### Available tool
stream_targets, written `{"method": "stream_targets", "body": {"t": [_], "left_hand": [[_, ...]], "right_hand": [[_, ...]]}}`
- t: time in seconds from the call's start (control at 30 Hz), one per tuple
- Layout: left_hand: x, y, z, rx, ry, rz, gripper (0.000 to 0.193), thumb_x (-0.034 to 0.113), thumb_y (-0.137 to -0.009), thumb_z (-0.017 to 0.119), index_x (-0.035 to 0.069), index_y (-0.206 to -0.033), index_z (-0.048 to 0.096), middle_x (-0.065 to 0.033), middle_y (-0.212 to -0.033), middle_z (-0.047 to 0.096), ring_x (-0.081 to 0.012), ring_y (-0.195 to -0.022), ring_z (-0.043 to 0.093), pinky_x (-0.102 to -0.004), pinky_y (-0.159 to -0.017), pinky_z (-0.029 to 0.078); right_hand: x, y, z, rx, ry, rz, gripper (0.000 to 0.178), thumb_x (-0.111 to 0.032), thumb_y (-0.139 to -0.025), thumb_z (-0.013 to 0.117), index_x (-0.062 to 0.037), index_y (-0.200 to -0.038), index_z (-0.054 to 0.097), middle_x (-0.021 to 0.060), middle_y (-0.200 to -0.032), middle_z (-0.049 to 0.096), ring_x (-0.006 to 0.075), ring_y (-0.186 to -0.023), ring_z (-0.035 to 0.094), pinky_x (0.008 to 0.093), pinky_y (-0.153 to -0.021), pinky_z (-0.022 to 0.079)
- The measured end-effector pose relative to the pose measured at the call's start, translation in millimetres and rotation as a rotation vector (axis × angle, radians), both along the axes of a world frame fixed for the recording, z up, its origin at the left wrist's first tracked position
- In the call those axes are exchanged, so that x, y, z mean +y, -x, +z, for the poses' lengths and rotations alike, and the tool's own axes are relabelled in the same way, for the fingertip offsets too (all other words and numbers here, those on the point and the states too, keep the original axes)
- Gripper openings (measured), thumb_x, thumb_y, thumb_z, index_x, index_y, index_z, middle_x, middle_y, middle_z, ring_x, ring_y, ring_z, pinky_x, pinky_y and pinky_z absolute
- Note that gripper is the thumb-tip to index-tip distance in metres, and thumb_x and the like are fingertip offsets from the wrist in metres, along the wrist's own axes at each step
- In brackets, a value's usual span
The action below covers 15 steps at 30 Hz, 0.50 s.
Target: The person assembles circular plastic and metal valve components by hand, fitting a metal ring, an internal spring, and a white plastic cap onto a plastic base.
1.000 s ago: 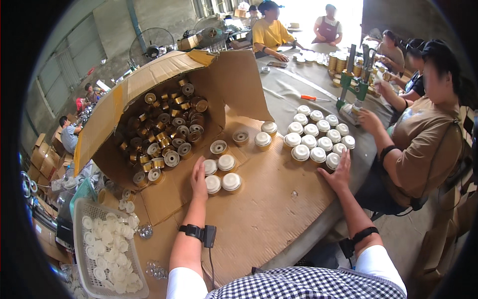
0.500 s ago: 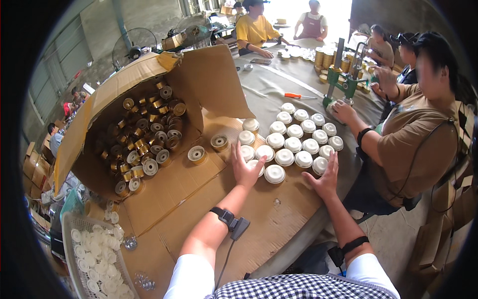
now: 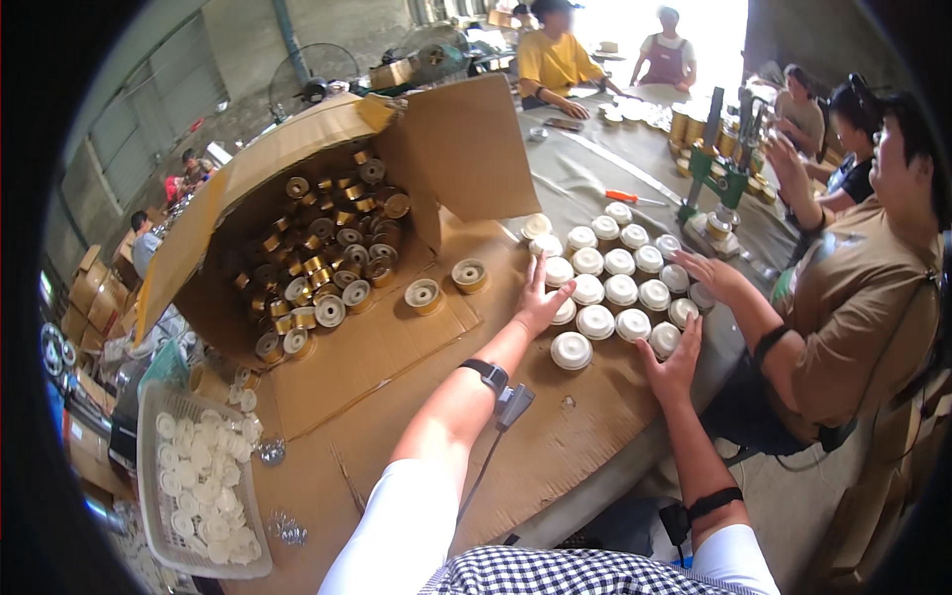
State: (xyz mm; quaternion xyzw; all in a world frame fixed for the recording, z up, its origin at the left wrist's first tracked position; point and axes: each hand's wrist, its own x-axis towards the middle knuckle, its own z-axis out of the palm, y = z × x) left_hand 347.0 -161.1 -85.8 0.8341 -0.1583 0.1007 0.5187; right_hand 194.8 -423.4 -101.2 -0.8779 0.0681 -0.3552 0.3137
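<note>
Many round white-capped pieces (image 3: pixel 621 291) stand upright in a tight cluster on the brown cardboard sheet. My left hand (image 3: pixel 540 300) rests against the cluster's left side, fingers spread. At the lower right edge, my right hand (image 3: pixel 674 369) is also open, its fingers beside the outer pieces. One white-capped piece (image 3: pixel 571 351) sits at the front, slightly apart from the others. A co-worker's hand (image 3: pixel 716 275) reaches over the right side of the same cluster. Two gold spools with pale tops, a nearer spool (image 3: pixel 423 297) and a farther spool (image 3: pixel 470 276), stand left of my left hand.
A tipped cardboard carton (image 3: pixel 476 149) holds loose gold spools. White plastic parts fill a basket (image 3: pixel 149 486) at lower left. Beyond the cluster are a screwdriver (image 3: pixel 623 196) and a green hand press (image 3: pixel 716 177). Co-workers sit at the right and far side.
The co-worker's nearer hand has come from the press to the cluster's right side. My hands stay at the cluster's two sides, still open. The whole view has shifted.
</note>
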Motion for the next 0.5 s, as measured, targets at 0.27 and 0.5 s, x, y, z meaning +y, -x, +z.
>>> {"method": "stream_targets", "body": {"t": [0.27,0.5], "left_hand": [[100.4,92.7,8.6,-0.255,-0.231,0.092,0.083,0.05,-0.097,0.059,0.012,-0.161,0.024,-0.0232,-0.163,0.028,-0.0401,-0.15,0.029,-0.047,-0.122,0.028],[276.6,192.8,38.9,0.039,-0.697,0.466,0.077,0.049,-0.097,0.059,0.011,-0.158,0.032,-0.0215,-0.163,0.029,-0.0396,-0.151,0.027,-0.0512,-0.122,0.026]], "right_hand": [[-7.4,-4.9,-10.8,-0.056,-0.063,0.032,0.089,-0.041,-0.093,0.071,0.0013,-0.157,0.025,0.0336,-0.159,0.026,0.0487,-0.147,0.028,0.0543,-0.12,0.024],[-3.3,-1.5,0.2,-0.181,0.054,0.001,0.077,-0.032,-0.095,0.066,0.0042,-0.153,0.031,0.0308,-0.155,0.033,0.0456,-0.144,0.032,0.0534,-0.119,0.025]]}}
